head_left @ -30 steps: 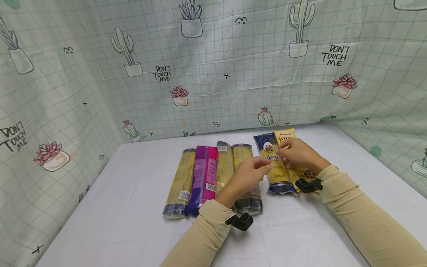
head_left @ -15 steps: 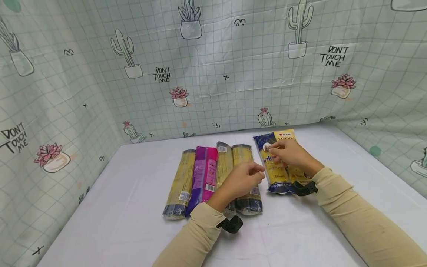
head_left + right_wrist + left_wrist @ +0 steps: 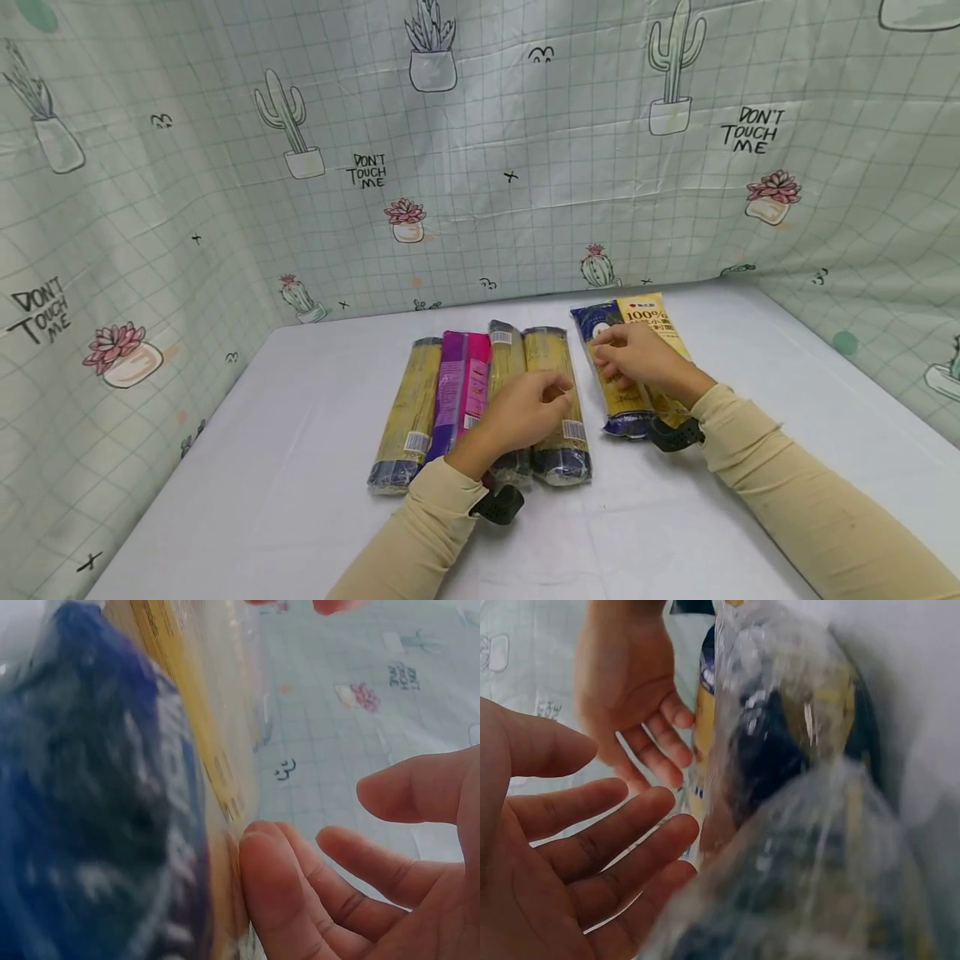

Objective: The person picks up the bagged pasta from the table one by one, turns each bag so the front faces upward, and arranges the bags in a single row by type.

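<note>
In the head view my left hand (image 3: 525, 408) hovers over the two right-hand spaghetti packs of a row, a yellow one with dark ends (image 3: 507, 354) and a similar one (image 3: 551, 350). Its fingers are loosely bent and hold nothing; the left wrist view shows them spread beside clear wrapping. My right hand (image 3: 645, 362) is over a navy-and-yellow spaghetti pack (image 3: 626, 408), hiding its middle. A yellow pack printed "100%" (image 3: 652, 312) lies against that pack's right side. In the right wrist view the right fingers (image 3: 274, 877) are relaxed, right beside a pack's edge.
Further left in the row lie a pink-and-purple pack (image 3: 453, 392) and another yellow spaghetti pack (image 3: 408, 408). A gap separates the row from the right-hand pair. The white table (image 3: 300, 500) backs onto a cactus-print curtain (image 3: 480, 125).
Both hands have shifted left: the left one further over the row, the right one from between the right-hand pair onto the navy-and-yellow pack. The packs lie as before.
</note>
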{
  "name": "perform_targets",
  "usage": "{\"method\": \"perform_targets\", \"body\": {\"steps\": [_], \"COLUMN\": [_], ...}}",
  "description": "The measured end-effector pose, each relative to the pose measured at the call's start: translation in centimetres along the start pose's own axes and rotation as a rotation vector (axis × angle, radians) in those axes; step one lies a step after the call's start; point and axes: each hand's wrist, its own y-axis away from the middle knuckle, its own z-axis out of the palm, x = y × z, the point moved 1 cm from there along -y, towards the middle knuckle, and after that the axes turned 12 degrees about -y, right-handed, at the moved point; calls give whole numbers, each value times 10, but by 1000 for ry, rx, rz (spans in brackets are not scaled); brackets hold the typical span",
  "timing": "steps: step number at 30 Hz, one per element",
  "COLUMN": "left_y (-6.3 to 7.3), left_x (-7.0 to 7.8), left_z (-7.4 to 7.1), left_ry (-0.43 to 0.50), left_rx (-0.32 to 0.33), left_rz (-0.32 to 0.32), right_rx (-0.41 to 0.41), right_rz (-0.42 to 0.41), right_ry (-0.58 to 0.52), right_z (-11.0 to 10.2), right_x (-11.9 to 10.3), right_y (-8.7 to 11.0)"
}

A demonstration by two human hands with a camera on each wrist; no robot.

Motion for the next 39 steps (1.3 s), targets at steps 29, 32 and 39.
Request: {"method": "perform_targets", "body": {"steps": [29,32,39], "left_y": [10,10,10], "left_x": [5,3,1], "left_z": [3,2,-1], "left_ry": [-792,-765,-694], "left_rx": [-88,-129,-233], "left_rz": [27,47,49], "right_rx": [-109,-118,-139], "right_rz": [-7,13,51], "right_ry": [69,44,-27], "right_z": [41,41,39], "right_x": [-3,-4,-4], "right_y": [-2,-1,0]}}
